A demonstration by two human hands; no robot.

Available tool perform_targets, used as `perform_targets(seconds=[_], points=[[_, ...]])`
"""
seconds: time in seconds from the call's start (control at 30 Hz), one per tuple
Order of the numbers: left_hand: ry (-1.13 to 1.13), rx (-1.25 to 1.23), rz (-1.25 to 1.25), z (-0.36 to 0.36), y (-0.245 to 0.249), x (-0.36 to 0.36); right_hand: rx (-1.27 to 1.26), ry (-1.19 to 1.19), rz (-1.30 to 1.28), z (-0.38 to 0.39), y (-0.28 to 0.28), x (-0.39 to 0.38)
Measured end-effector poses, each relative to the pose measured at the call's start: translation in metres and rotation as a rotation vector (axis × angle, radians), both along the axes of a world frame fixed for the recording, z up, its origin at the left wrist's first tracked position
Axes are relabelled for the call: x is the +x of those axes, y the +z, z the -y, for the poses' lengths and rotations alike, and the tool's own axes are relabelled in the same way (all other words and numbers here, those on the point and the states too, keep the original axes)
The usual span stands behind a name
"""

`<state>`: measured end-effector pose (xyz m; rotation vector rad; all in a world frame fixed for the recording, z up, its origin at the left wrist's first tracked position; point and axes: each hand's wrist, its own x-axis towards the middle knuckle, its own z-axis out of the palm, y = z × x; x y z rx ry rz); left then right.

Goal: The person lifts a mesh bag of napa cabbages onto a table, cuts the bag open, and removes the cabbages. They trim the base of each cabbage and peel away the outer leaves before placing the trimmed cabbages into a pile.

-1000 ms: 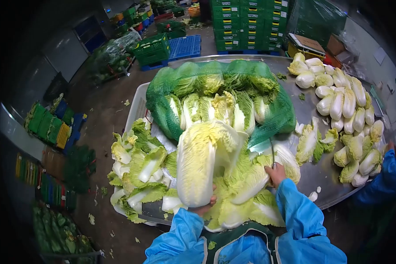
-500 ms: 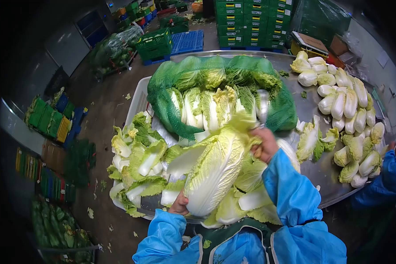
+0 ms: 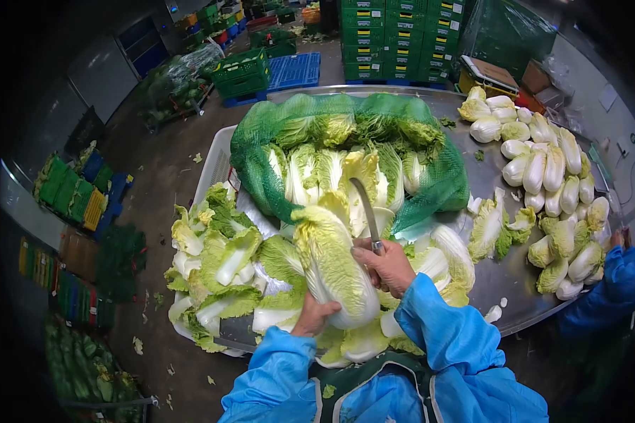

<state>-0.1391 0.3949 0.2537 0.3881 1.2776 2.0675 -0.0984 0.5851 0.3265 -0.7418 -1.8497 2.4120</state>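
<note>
A napa cabbage [image 3: 331,264] leans over the loose leaves near the front of the metal table, its leafy top pointing away from me. My left hand [image 3: 316,315] grips it by the lower left side. In my right hand [image 3: 388,266] is a curved knife [image 3: 367,208], its blade raised and pointing away from me, just right of the cabbage. Behind it, a green mesh bag [image 3: 430,187] lies open around several more cabbages [image 3: 328,173]. Torn outer leaves [image 3: 222,275] are heaped to the left, and more lie under the held cabbage.
Trimmed cabbages [image 3: 543,166] are piled along the right of the metal table [image 3: 483,285]. Another person's blue sleeve [image 3: 607,282] shows at the right edge. Beyond the table stand stacked green crates [image 3: 402,42] and a blue pallet [image 3: 294,70]. Leaf scraps litter the floor.
My right hand has left the cabbage's top leaves and moved down, with the knife now showing upright. The cabbage has tilted to the left, and my left hand has shifted right along its side.
</note>
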Motion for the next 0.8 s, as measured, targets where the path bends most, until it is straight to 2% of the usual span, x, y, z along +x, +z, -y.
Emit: perform_targets(seconds=[0.03,0.07,0.13,0.17,0.27,0.3,0.4,0.43,0.5,0.63,0.73,0.8], points=[[-0.008,0.032,0.11,-0.005,-0.007,0.005,0.005,-0.001,-0.006,-0.002,-0.002,0.0],[-0.018,0.06,0.223,-0.009,-0.014,0.009,0.195,0.016,-0.069,-0.003,-0.008,0.002],[-0.004,0.11,0.257,-0.011,-0.024,0.012,0.572,0.052,-0.185,-0.005,-0.019,0.012],[0.016,0.15,0.295,-0.012,-0.025,0.012,0.696,0.08,-0.128,-0.003,-0.018,0.019],[0.077,0.174,0.299,-0.013,-0.028,0.013,0.612,-0.001,-0.148,0.007,-0.026,0.023],[0.114,0.161,0.253,-0.015,-0.028,0.011,0.677,-0.065,-0.222,0.012,-0.027,0.019],[0.205,0.131,0.17,-0.02,-0.026,0.012,0.803,-0.127,-0.153,0.019,-0.02,0.015],[0.201,0.131,0.171,-0.021,-0.025,0.012,0.803,-0.13,-0.151,0.018,-0.022,0.012],[0.262,0.134,0.183,-0.024,-0.023,0.013,0.965,-0.152,-0.221,0.015,-0.033,0.005],[0.306,0.14,0.197,-0.024,-0.037,0.012,0.933,-0.183,-0.198,0.017,-0.042,-0.005],[0.297,0.139,0.232,-0.021,-0.041,0.009,0.792,-0.24,-0.129,0.012,-0.065,-0.009],[0.247,0.085,0.327,-0.021,-0.048,0.005,0.561,-0.343,-0.095,0.009,-0.081,-0.013]])
